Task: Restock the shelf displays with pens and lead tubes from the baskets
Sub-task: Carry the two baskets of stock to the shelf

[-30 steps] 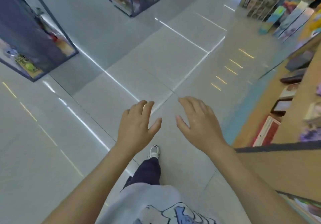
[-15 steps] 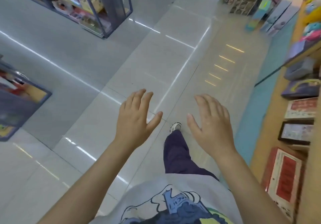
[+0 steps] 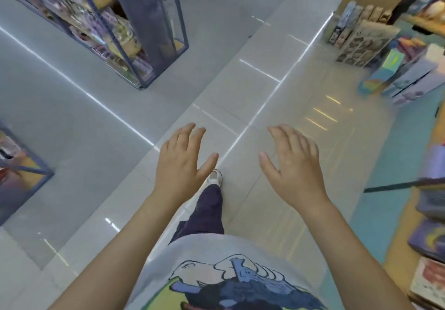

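Note:
My left hand (image 3: 180, 163) and my right hand (image 3: 293, 165) hover side by side in front of my body, palms down, fingers spread and relaxed, holding nothing. Below them lies the glossy tiled floor (image 3: 240, 88) of a shop aisle. One leg in dark trousers with a white shoe (image 3: 215, 177) steps forward between the hands. No pens, lead tubes or baskets are in sight.
A blue metal shelf unit (image 3: 144, 33) full of goods stands at the upper left, and another one's corner (image 3: 21, 172) shows at the left edge. Wooden shelves with boxed goods (image 3: 431, 244) line the right side. Boxes and packs (image 3: 395, 69) stand on the floor at the upper right.
I have walked forward along the aisle; the shelves on the left have drifted down and closer. Both hands stay open and have spread slightly further apart.

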Tool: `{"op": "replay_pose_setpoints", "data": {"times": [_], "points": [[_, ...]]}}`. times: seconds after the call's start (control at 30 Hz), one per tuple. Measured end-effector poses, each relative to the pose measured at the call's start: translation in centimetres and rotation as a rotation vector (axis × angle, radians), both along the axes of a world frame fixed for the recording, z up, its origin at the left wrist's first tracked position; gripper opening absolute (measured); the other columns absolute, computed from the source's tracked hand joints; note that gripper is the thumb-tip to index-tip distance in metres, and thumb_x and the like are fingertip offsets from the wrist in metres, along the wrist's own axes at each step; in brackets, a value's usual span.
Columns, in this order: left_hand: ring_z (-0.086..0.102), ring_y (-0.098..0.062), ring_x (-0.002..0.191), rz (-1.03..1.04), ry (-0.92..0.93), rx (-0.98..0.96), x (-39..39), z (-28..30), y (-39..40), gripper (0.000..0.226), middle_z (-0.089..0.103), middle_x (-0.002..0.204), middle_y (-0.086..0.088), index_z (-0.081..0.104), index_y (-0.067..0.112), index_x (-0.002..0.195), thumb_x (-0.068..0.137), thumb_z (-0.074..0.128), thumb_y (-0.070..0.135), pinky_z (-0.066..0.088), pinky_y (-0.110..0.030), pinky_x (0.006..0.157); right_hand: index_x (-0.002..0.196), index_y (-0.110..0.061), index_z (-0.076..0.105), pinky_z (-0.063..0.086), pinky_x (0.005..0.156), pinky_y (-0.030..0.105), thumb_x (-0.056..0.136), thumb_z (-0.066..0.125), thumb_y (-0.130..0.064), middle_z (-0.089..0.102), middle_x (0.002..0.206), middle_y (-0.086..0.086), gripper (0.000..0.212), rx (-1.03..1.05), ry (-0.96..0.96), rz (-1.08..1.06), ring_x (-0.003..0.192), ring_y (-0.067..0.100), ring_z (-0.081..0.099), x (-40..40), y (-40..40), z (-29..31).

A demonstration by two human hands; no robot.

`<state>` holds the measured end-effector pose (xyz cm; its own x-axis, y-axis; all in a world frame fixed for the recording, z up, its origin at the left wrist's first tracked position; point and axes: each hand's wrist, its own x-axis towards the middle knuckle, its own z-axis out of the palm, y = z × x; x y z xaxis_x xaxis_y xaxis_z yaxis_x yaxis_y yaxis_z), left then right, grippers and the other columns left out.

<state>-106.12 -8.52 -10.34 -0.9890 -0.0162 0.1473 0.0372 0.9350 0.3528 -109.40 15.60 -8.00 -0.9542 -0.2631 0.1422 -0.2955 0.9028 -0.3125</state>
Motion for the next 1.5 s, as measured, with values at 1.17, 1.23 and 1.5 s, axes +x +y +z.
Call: {"op": "replay_pose_setpoints", "data": {"times": [1.17, 1.23, 1.5], "points": [[0.053, -0.036, 0.124, 0.185, -0.025, -0.024, -113.2, 0.1, -13.8, 0.06, 0.054, 0.139, -0.014, 0.055, 0.007, 0.134, 0.095, 0.041, 0.05, 0.044, -0.05, 0.094, 0.14, -0.014, 0.05, 0.035, 0.105, 0.042, 0.096, 0.04, -0.048, 0.054, 0.139, 0.008, 0.056, 0.016, -0.095, 0.158, 0.128, 0.027, 0.048, -117.2, -13.1, -0.4], [0.052, -0.036, 0.125, 0.233, -0.03, -0.001, -119.0, -1.5, -16.1, 0.061, 0.053, 0.14, -0.014, 0.055, 0.007, 0.134, 0.095, 0.041, 0.051, 0.044, -0.051, 0.095, 0.14, -0.014, 0.05, 0.036, 0.105, 0.043, 0.096, 0.039, -0.049, 0.055, 0.139, 0.008, 0.057, 0.044, -0.081, 0.185, 0.128, 0.028, 0.049, -123.8, -15.6, -1.3], [0.052, -0.034, 0.123, 0.235, -0.053, 0.049, -143.4, -1.4, -26.3, 0.06, 0.054, 0.139, -0.013, 0.054, 0.009, 0.134, 0.093, 0.041, 0.05, 0.043, -0.046, 0.096, 0.14, -0.012, 0.051, 0.038, 0.104, 0.043, 0.097, 0.039, -0.047, 0.055, 0.136, 0.008, 0.056, 0.077, -0.088, 0.249, 0.126, 0.028, 0.051, -147.4, -27.0, -1.0]]}}
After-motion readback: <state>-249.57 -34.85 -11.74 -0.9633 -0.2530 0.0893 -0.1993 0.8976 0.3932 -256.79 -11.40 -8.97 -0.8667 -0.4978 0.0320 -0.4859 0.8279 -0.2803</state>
